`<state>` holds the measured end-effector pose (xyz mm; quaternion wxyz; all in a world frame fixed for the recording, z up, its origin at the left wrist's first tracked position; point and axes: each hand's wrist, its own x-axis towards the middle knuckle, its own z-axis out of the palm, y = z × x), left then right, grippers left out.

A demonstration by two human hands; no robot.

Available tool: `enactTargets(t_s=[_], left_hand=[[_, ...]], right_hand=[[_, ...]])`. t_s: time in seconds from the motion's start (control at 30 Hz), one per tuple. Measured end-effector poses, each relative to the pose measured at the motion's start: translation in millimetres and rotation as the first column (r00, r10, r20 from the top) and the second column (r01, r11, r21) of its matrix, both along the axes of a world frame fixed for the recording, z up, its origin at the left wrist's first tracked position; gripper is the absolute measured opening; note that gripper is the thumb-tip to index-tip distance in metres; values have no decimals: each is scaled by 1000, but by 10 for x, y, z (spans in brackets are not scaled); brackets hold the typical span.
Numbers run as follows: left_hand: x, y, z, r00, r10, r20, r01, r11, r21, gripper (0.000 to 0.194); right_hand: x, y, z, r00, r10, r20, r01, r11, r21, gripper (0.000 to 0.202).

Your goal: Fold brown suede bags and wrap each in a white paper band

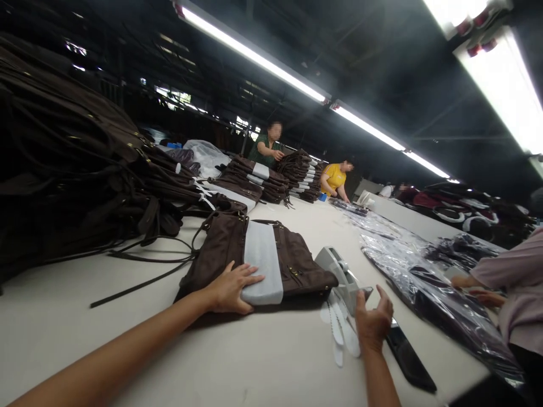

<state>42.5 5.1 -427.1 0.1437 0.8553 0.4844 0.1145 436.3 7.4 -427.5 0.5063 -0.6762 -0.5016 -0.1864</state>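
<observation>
A dark brown handbag (224, 243) lies on the white table, a white paper band (263, 254) wrapped around its middle. My left hand (233, 288) rests flat with fingers spread on the bag's near side, fingertips over the band. Beside the bag's right end stands a grey tape dispenser (339, 271). My right hand (375, 316) is at the dispenser's near end, thumb and fingers apart; whether it touches the dispenser is unclear. White serrated plastic strips (337, 328) lie under and in front of the dispenser.
A big heap of brown bags (76, 147) rises at the left, with a loose strap (139, 281) trailing from it. Banded bags (301, 175) are stacked farther back. A dark phone-like slab (409, 356) and plastic-wrapped bags (441, 305) lie right. Several co-workers stand around the table.
</observation>
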Motion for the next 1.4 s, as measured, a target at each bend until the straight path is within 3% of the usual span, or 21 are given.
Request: enactTargets(t_s=[0.07,0.13,0.23,0.37,0.47,0.57,0.7,0.83,1.0,1.2,1.3,1.4], left_hand=[[-51,-70,19,998,-32,48,33,999,-30,84],[-107,-75,64,994,-28,108,30,999,-14,69],[-161,125,211,992,51,117,-64,992,109,54],[-110,724,444,997,73,0,-71,976,206,53],[-5,1235,462,995,44,-94,-21,972,233,54],[76,1664,289,989,41,-145,-9,976,216,59],[63,2090,-8,984,76,-159,-56,990,129,68],[4,2397,-87,985,53,-164,-48,998,35,65],[40,2532,-34,988,64,-138,-60,998,32,59],[74,2479,-81,990,74,-117,-67,995,68,57],[85,2427,-95,991,72,-109,-64,995,75,57],[35,2329,-40,994,55,-97,-48,997,64,55]], right_hand=[[-320,-53,187,974,101,203,-126,985,115,49],[-711,-33,345,891,304,337,-345,936,69,34],[-1285,116,435,688,597,412,-608,785,-121,31],[-1721,331,255,484,789,379,-648,614,-452,47],[-1776,378,30,450,849,277,-592,515,-620,57],[-1741,366,-120,458,872,174,-587,444,-677,59],[-1740,385,-179,468,880,85,-607,390,-693,63],[-1789,429,-176,485,874,28,-584,348,-733,71],[-1805,402,-50,483,875,-41,-554,269,-788,80],[-1732,317,53,359,931,-72,-490,122,-863,106],[-1743,281,2,343,939,-36,-476,141,-868,113],[-1773,249,-62,374,926,45,-480,235,-845,94]])
